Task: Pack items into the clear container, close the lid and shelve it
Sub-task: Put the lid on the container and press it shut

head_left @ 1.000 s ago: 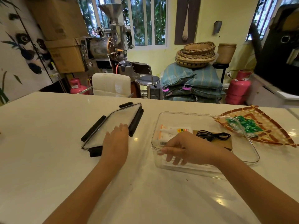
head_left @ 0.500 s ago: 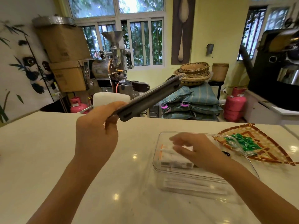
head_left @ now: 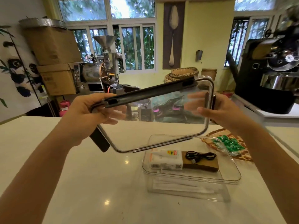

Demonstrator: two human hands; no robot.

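Holding the lid (head_left: pixel 155 117) up in the air with both hands, you have your left hand (head_left: pixel 84 117) clamped on its left edge near a black latch and your right hand (head_left: pixel 221 110) clamped on its right edge, so each grip is closed on the lid. It hangs tilted, well above the clear container (head_left: pixel 191 173), which sits open on the worktop (head_left: pixel 80 183) with a white box (head_left: pixel 165 160), a brown card (head_left: pixel 202 165) and a coiled black cable (head_left: pixel 199 156) inside.

Your likeliest trouble is a crooked seat: if you lower the lid at this slant, one corner could catch the rim while the other rides over it, and the latches won't close. The loose black latch flap (head_left: pixel 99 139) dangling below your left hand could fold under the lid and get trapped against the rim. The cable lies on top of the card; if a loop stands proud of the rim it may get pinched.

Just beside the container's far right corner lies a woven tray (head_left: pixel 210 139) holding green packets (head_left: pixel 228 143); it seems to overlap the rim there and may foul the right-hand latch. Otherwise nothing stands between lid and container.
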